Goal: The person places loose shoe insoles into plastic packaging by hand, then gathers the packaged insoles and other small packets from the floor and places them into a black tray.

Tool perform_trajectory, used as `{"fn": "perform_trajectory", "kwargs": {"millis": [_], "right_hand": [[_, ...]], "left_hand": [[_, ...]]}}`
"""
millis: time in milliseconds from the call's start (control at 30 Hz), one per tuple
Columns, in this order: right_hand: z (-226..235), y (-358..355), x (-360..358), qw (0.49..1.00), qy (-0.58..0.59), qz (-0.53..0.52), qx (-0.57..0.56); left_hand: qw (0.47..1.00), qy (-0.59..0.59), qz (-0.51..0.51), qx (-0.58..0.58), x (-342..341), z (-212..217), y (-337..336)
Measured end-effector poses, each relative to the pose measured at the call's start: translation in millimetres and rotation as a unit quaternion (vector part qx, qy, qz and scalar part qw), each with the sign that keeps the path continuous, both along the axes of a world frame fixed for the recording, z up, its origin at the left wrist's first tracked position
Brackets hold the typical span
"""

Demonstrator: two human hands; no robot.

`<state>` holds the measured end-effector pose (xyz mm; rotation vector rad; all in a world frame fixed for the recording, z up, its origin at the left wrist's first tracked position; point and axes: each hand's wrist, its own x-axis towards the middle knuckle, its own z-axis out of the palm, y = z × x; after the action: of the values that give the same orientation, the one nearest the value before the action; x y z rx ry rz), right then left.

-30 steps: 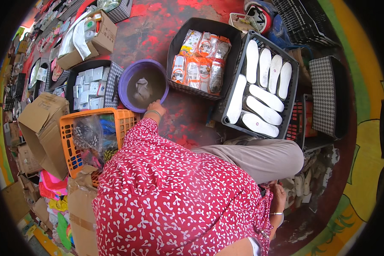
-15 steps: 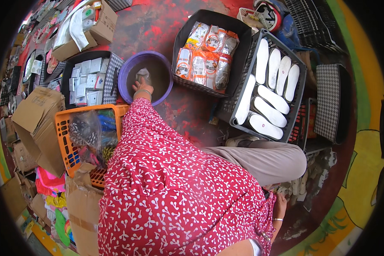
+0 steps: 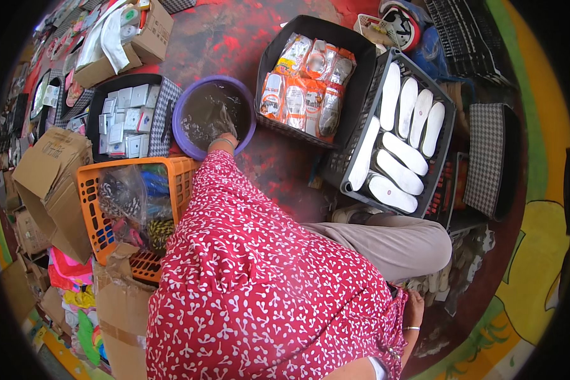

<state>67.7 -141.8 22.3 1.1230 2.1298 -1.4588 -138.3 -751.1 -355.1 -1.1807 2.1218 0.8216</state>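
A purple basin [image 3: 181, 140] of murky water stands in front of me, left of centre. My left hand [image 3: 228, 138] reaches over its near rim into the water, a bangle on the wrist. Around its fingers the water is stirred, and a greyish, wet cloth-like piece [image 3: 222, 118] lies just beyond them, smeared by motion. Whether the fingers grip it does not show. At the lower right, my right hand [image 3: 414, 308] hangs low beside my blouse, below the bent knee in grey trousers. The edge of the blouse partly hides its fingers.
Right of the basin, a black box [image 3: 365, 63] holds orange packets; a dark crate [image 3: 396, 206] holds white insoles. Left are a box of small white packs [image 3: 133, 120], an orange basket [image 3: 187, 180] with bagged goods, and cardboard boxes [image 3: 50, 183]. Patterned bins [image 3: 486, 158] stand far right.
My left hand has moved right and slightly nearer to me within the basin. The water is now rippled, and the pale cloth-like piece has moved lower and right. My right hand stays low.
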Motion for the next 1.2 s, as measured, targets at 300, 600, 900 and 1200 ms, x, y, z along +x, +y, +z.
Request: {"fn": "perform_trajectory", "kwargs": {"millis": [300,600,900,1200], "right_hand": [[-5,9,-9,0.999,-0.001,0.030,-0.023],[-30,23,-7,0.996,0.043,-0.003,-0.084],[-46,47,13,0.985,0.073,-0.054,-0.148],[-58,78,15,0.988,0.092,-0.036,-0.120]], "left_hand": [[0.690,0.318,0.589,0.275,6,-16,-30],[0.515,0.397,0.627,0.430,-3,29,-26],[0.487,0.410,0.618,0.461,-5,103,-4],[0.437,0.491,0.585,0.475,-9,131,3]]}}
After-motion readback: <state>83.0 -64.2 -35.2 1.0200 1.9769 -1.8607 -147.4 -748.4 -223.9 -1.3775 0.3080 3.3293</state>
